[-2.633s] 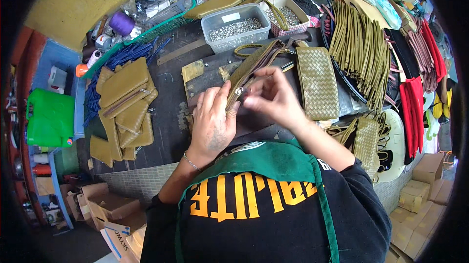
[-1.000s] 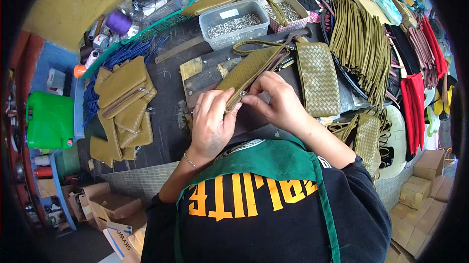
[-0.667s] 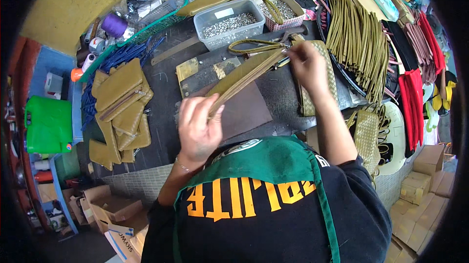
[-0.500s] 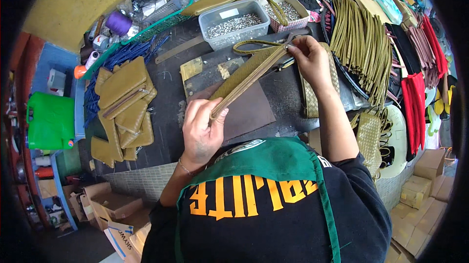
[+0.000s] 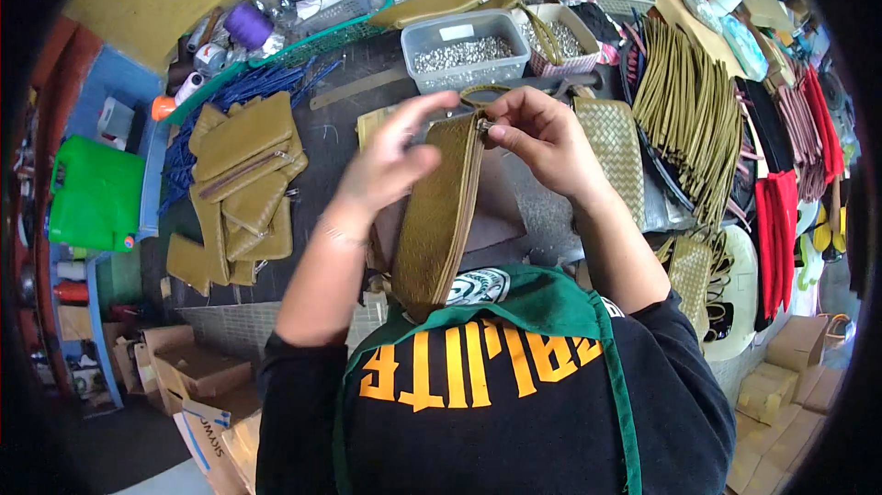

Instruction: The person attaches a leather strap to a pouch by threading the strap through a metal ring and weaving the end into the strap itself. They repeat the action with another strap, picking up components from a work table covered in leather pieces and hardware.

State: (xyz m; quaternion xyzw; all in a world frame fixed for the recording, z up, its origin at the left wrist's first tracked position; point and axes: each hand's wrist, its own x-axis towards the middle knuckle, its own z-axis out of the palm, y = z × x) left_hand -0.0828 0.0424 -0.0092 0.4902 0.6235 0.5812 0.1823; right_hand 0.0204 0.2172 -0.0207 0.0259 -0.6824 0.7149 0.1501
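Note:
An olive woven pouch (image 5: 439, 210) with a zipper along its edge hangs upright in front of my chest, its lower end against my apron. My right hand (image 5: 537, 132) pinches the pouch's top corner, where a small metal fitting shows at the zipper end. Left of the pouch, my left hand (image 5: 390, 159) is raised with thumb and fingers apart, holding nothing and slightly blurred. An olive wrist strap (image 5: 484, 91) loops behind the pouch's top. The dark mat beneath is partly hidden by the pouch.
Several finished-looking olive pouches (image 5: 243, 141) are piled at left. Behind stand a clear tub of metal fittings (image 5: 464, 56) and a pink-checked box (image 5: 558, 40). Olive straps (image 5: 680, 109) lie at right beside a flat woven pouch (image 5: 610, 150). A green jerrycan (image 5: 96, 192) stands far left.
My left hand has let go of the pouch's lower end and moved up beside its top. The pouch has swung from slanted to upright; my right hand has shifted left with its corner.

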